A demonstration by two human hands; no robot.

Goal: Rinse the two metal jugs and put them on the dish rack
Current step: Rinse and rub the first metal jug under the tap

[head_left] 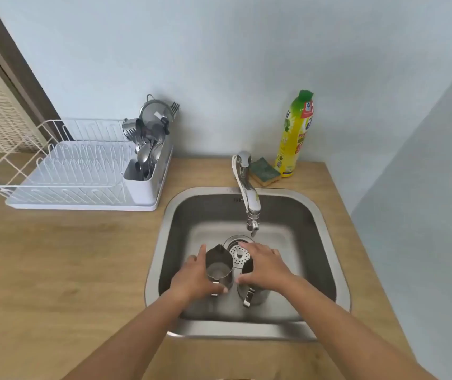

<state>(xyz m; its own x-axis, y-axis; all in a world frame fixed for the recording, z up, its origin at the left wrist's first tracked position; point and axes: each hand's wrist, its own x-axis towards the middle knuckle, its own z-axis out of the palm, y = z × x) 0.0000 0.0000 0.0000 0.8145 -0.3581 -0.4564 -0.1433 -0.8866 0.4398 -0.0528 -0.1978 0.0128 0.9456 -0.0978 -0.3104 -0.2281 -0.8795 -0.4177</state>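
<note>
Wooden bench [68,270] holds a steel sink [329,242] near its right edge and a white dish rack [54,171] at its back left corner. Both metal, the left jug [219,267] and the right jug [255,296] stand side by side in the sink. The left hand [192,278] wraps round the left jug. The right hand [264,266] grips the right jug's top.

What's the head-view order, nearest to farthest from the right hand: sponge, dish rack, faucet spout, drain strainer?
From the right hand, gripping the right jug:
1. Drain strainer, at its fingertips in the sink.
2. Faucet spout, just behind, over the basin.
3. Sponge, back counter, right of faucet.
4. Dish rack, far left counter.
</note>
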